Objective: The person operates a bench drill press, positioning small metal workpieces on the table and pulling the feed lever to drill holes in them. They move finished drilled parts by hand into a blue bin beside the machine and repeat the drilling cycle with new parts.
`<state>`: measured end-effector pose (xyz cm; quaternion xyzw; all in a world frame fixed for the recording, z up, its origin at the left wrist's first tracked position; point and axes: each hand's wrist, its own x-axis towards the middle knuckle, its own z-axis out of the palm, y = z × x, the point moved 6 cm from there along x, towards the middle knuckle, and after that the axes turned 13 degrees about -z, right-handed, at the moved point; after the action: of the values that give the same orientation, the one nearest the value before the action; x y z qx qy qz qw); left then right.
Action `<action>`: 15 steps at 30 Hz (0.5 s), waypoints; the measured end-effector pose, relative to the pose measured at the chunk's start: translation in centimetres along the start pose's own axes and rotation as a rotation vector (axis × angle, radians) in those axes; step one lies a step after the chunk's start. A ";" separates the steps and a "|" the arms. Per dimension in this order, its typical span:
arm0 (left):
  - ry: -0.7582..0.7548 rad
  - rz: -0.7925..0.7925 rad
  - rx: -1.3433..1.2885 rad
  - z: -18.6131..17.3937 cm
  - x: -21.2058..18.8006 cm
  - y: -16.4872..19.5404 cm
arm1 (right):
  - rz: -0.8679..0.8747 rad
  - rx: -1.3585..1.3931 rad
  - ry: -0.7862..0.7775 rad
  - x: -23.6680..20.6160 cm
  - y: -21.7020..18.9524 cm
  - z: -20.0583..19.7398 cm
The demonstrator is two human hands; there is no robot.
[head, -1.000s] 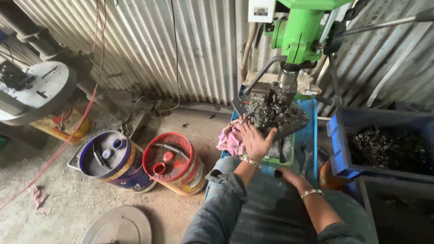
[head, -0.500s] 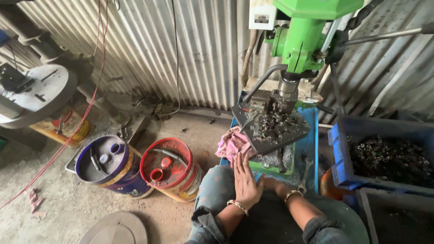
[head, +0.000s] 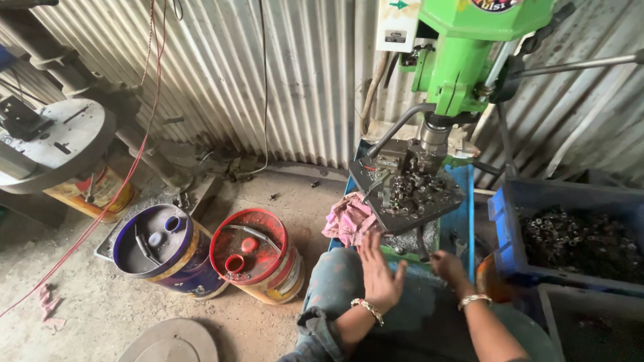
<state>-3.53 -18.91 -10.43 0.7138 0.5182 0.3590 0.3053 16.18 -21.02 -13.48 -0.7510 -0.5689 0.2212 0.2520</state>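
Note:
A green drill press (head: 469, 53) stands before me, its chuck over a dark square table (head: 406, 191) piled with small metal parts. My left hand (head: 377, 273) is raised above my knee with fingers spread, holding nothing, just below the table's front edge. Lower and to the right, my right hand (head: 448, 265) rests under the table with fingers curled; whether it holds a part I cannot tell. A pink rag (head: 349, 221) lies left of the table.
A blue crate (head: 510, 221) of small metal pieces sits at the right. A red-lidded drum (head: 251, 251) and a blue-lidded drum (head: 161, 245) stand on the dirt floor at left. A round grey machine table (head: 50, 144) is at far left. Corrugated metal wall behind.
My left hand came off the parts on the drill table, dropped toward my knee, then lifted slightly with fingers spread. My right hand has moved up under the table.

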 end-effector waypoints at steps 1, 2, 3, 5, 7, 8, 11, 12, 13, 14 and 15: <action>0.059 -0.012 -0.087 -0.8 0.0 -0.1 | 0.157 0.175 -0.015 -0.3 1.8 -0.8; 0.120 -0.022 -0.172 -1.8 -0.1 -0.1 | 0.272 0.284 0.006 -0.8 3.3 -1.5; 0.181 -0.031 -0.259 -2.9 -0.1 0.0 | 0.302 0.284 0.063 -1.1 4.4 -2.8; 0.228 0.015 -0.476 -5.0 -0.5 1.1 | 0.241 0.130 0.219 -1.7 5.8 -5.6; 0.294 0.127 -0.484 -7.2 0.0 3.3 | 0.170 0.120 0.367 -2.0 6.3 -8.0; 0.333 0.209 -0.379 -8.3 0.5 4.9 | 0.116 0.178 0.429 -2.0 6.1 -8.9; 0.385 0.334 -0.118 -9.6 3.8 9.4 | 0.087 0.628 0.513 -0.5 5.2 -10.2; 0.369 0.307 -0.090 -9.8 6.0 10.4 | 0.096 0.810 0.527 0.4 4.5 -10.3; 0.353 0.282 -0.063 -9.8 7.9 11.3 | 0.001 0.978 0.507 1.7 3.2 -10.5; 0.331 0.204 -0.017 -9.4 9.7 11.6 | -0.096 1.144 0.482 2.9 1.8 -10.5; 0.308 0.125 0.028 -8.9 11.3 11.7 | -0.198 1.307 0.453 4.0 0.3 -10.6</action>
<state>-2.44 -10.73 6.20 0.6852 0.5183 0.4755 0.1893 23.97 -18.58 -5.68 -0.4178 -0.3185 0.3321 0.7834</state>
